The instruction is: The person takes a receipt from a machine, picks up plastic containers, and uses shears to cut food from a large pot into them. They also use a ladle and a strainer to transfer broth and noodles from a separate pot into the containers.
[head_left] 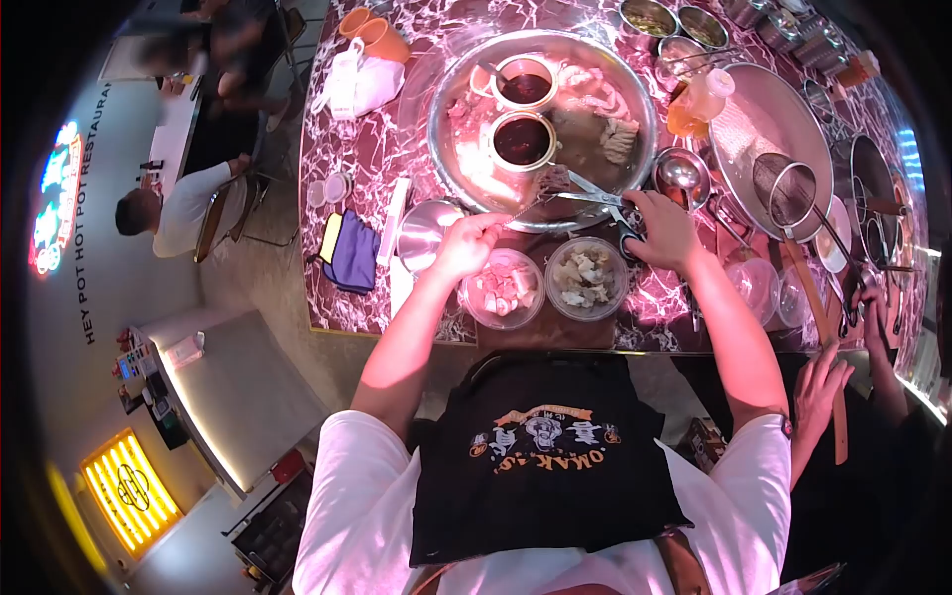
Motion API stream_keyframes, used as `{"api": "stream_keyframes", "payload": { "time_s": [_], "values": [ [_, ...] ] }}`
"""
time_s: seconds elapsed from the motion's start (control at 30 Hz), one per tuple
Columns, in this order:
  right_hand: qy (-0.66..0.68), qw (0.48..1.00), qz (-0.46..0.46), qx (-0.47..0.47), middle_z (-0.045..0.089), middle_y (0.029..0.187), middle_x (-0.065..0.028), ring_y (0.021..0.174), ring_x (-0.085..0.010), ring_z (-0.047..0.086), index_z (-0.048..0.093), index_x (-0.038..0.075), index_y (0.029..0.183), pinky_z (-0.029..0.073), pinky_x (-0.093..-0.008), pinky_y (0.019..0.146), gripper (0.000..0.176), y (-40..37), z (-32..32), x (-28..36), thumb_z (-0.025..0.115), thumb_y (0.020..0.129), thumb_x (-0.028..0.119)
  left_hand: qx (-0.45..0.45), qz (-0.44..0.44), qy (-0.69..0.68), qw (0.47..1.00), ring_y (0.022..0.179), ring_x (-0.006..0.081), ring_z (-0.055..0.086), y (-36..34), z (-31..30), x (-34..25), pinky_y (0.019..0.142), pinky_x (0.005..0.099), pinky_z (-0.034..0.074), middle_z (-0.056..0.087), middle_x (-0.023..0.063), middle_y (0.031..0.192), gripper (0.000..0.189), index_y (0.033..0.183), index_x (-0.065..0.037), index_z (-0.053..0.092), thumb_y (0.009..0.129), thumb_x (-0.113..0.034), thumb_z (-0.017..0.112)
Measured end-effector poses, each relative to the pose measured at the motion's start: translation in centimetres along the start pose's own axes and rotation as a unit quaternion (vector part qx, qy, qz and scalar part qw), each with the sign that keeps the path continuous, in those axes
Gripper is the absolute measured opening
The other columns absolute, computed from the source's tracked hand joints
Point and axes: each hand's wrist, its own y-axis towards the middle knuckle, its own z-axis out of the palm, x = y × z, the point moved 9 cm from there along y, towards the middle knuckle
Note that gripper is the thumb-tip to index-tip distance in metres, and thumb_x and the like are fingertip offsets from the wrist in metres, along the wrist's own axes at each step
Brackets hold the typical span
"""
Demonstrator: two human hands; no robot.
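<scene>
My right hand [662, 228] is closed on the dark handles of a pair of scissors [593, 196], whose blades reach over the front rim of a large metal basin [442, 177]. My left hand [470, 244] grips a thin metal utensil [529, 207] that slants up to a small dark piece of food [553, 178] by the scissor tips. Whether it is a skewer or tongs I cannot tell. Inside the basin are pale chunks and folded tripe-like food [621, 142], plus two pots of dark red sauce [522, 140]. Below my hands stand two clear tubs, one with pinkish pieces [504, 286], one with pale pieces [587, 275].
A steel bowl [422, 236] and a purple pouch [349, 254] lie left. To the right are a ladle [682, 175], a yellowish bottle [702, 102], a wide pan [759, 94] and a mesh strainer [785, 190]. Another person's hand [821, 389] is at the right edge.
</scene>
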Motion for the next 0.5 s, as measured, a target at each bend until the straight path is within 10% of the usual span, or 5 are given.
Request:
{"api": "stream_keyframes", "payload": {
  "time_s": [0.3,0.5],
  "values": [
    [0.042,0.997,-0.057,0.038,0.061,0.122,-0.0157,0.112,-0.0343,0.060,0.050,0.009,0.134,0.050,-0.0423,0.095,0.060,2.1,2.5,1.7,0.070,0.078,0.016,-0.045,-0.008,-0.080,0.996,0.061,0.0077,0.052,-2.4,-1.8,1.8,0.059,0.0261,0.044,0.061,0.0016,0.069,0.027,0.120,-0.003,0.068,0.097,-0.008,0.056],
    [0.049,0.995,-0.048,0.067,0.061,0.119,-0.0171,0.110,-0.0351,0.061,0.047,0.006,0.134,0.049,-0.0421,0.094,0.064,3.7,2.0,3.7,0.070,0.077,0.021,-0.043,-0.027,-0.092,0.994,0.089,0.0173,0.069,-2.7,-2.4,1.7,0.081,0.0293,0.052,0.074,0.0129,0.096,0.027,0.119,-0.002,0.068,0.096,-0.008,0.055]
  ]
}}
